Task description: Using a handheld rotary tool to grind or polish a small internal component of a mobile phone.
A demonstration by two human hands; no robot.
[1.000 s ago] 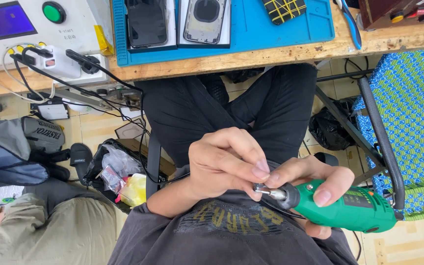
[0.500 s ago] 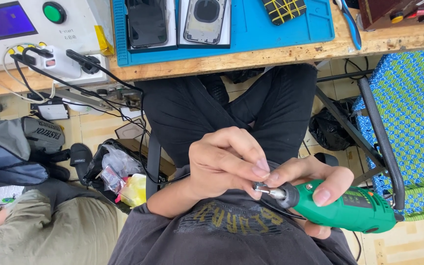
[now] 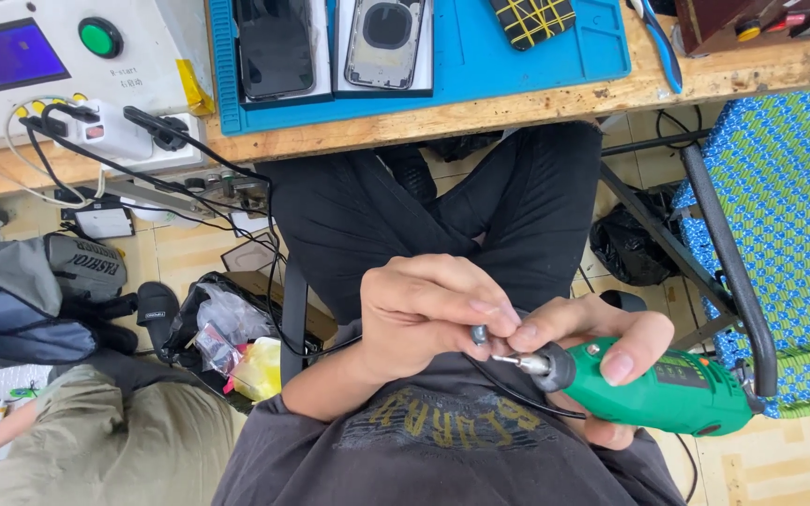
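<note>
Left hand [image 3: 433, 314] pinching small dark bit [image 3: 479, 334] at fingertips, just above metal collet of green rotary tool [image 3: 653, 386]. Right hand [image 3: 602, 361] wrapped around tool body, thumb on top. Both held over lap, close to chest, well below wooden table [image 3: 536, 103] edge. Free room between knees and table. Blue mat [image 3: 480, 56] on table carrying two trays: dark phone [image 3: 276, 45] in one, phone back housing [image 3: 384, 42] in other. Blue-green woven chair [image 3: 789, 187] hemming right side.
</note>
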